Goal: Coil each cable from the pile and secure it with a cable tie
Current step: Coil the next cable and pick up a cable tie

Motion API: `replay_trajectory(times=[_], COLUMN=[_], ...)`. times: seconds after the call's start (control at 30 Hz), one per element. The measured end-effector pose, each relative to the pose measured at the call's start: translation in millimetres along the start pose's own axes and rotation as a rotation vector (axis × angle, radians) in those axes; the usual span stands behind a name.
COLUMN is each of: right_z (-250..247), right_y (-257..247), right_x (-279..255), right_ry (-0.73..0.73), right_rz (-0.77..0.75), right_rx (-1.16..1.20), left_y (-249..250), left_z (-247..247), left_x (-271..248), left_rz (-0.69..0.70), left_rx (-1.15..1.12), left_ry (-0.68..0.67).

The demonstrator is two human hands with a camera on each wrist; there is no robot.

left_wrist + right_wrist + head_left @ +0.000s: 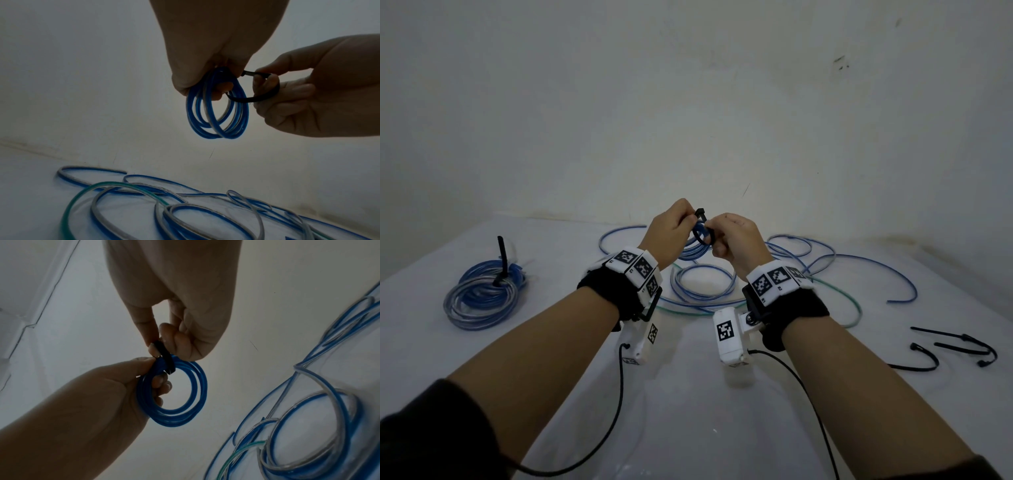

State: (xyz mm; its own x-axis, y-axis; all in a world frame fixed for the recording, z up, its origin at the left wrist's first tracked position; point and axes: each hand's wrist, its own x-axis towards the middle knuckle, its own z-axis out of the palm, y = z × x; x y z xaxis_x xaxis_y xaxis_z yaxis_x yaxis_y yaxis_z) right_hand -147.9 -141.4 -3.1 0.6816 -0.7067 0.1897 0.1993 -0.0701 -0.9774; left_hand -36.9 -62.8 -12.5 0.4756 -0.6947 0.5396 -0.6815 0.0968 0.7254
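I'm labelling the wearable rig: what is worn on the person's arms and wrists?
Each wrist, left hand and right hand, carries a black band, white blocks printed with black square markers, and a white camera unit trailing a thin black cable. Dark sleeves sit pushed up near the elbows.

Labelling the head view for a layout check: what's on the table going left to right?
Tied cable bundle → left hand holding the blue coil → black cable tie looped round the coil → right hand pinching the tie → loose end of a blue cable → spare cable ties at the right.
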Motion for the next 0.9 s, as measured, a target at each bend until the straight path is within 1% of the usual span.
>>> replay_trajectory(times=[0.1,0.23,0.33,0.47,0.57,0.63,0.7,0.8,0.9], right_z=[-0.1,0.5,-1.6,-1.5,-1.5,-3.2,-6.6,-15.2,-19.4], right_y=[1.7,1.5,2.3,1.6,-1.8,-3.8,-5.3,-5.6,-4.5], right_x=[0.0,-0.4,-0.8,1.3,4.1,7.5,12.8,23.0,27.6], right_ry=[-0.004,0.008,0.035,0.007,0.019,0.052,0.128,0.262,0.321], right_rz=[0.002,-0.038,-0.061,-0.111,-0.072,-0.019,0.011,0.037,0.040], right_rx=[0.026,0.034,0.024,-0.029,0.033,0.082,0.082,0.030,-0.046], left_y=[-0.9,-1.1,-0.4,4.6,6.9,8.6,9.6,10.9,12.7], left_z=[-0.4,1.2,0.0,1.3,3.2,3.6,4.2,5.5,6.0], left_x=[-1.7,-5.0,-4.7,-2.0,-0.4,-1.2,-3.8,-9.8,-10.4], left_rz=[0.053,0.123,0.148,0.158,0.155,0.161,0.180,0.200,0.195], left_rx=[0.063,0.161,0.209,0.254,0.241,0.232,0.225,0.171,0.147], left_ry=[-0.012,-0.043,-0.054,-0.078,-0.079,-0.112,-0.178,-0.276,-0.297])
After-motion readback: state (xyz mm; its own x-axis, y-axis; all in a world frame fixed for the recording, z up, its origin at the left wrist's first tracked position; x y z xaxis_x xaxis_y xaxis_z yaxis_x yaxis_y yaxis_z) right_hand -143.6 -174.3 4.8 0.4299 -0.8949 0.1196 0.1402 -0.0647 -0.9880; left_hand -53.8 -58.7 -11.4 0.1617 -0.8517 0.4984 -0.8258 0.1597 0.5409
